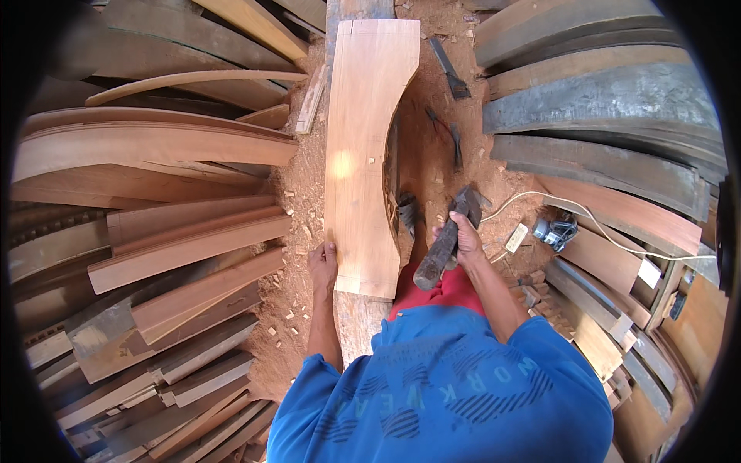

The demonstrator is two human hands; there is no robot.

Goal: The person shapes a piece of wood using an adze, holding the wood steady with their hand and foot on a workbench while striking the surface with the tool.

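Note:
A pale wooden board (pixel 356 154) with a deep curved cut in its right edge lies lengthwise on a worn plank (pixel 352 324). My left hand (pixel 324 262) grips the board's left edge near its lower end. My right hand (pixel 467 239) holds a dark, heavy hand tool (pixel 440 255) with an angular head, off the board's right side, above my red-clad lap. Beside the curved cut is a dark grey object (pixel 407 212) that I cannot make out clearly.
Stacks of curved timber (pixel 147 147) line the left, with greyer pieces (pixel 594 100) on the right. Dark tools (pixel 449 68) and chips lie in sawdust (pixel 301 208). A power tool (pixel 554 230) with a pale cord (pixel 594 202) rests at the right.

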